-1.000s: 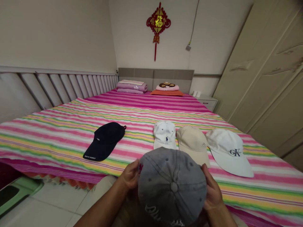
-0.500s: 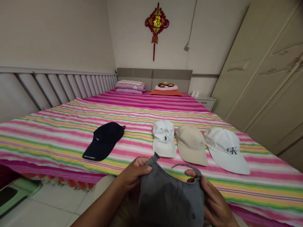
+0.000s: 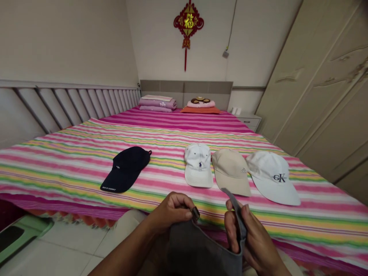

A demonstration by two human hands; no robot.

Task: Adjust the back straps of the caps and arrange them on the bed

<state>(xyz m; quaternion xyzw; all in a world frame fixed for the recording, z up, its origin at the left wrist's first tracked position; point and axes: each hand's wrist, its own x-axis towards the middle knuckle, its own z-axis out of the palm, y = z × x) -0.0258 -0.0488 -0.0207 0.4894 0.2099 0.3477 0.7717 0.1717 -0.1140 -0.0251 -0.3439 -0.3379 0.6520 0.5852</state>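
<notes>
My left grip (image 3: 171, 211) is pinched narrow on the metal-tipped strap end (image 3: 196, 213) of a washed grey baseball cap (image 3: 201, 249); my right grip (image 3: 249, 239) is closed on the cap's other strap (image 3: 236, 214), its fingers (image 3: 229, 226) curled around the band; the cap hangs between my hands over the edge of the striped bedspread (image 3: 57, 165), its crown low and lost in shadow; just ahead lie a beige cap (image 3: 230, 172), a white cap with a navy polo logo (image 3: 198, 165) and a white CK cap (image 3: 271, 178), close together in a row; a navy cap (image 3: 125, 168) lies well apart to the left; the thin strap end is the weak point, since a small pinch on it could slip if the fabric tugs; the cap could then fall toward the tiled floor (image 3: 69, 245); a careless swing of the right strap could also catch the beige cap's peak and nudge it against its neighbours.
</notes>
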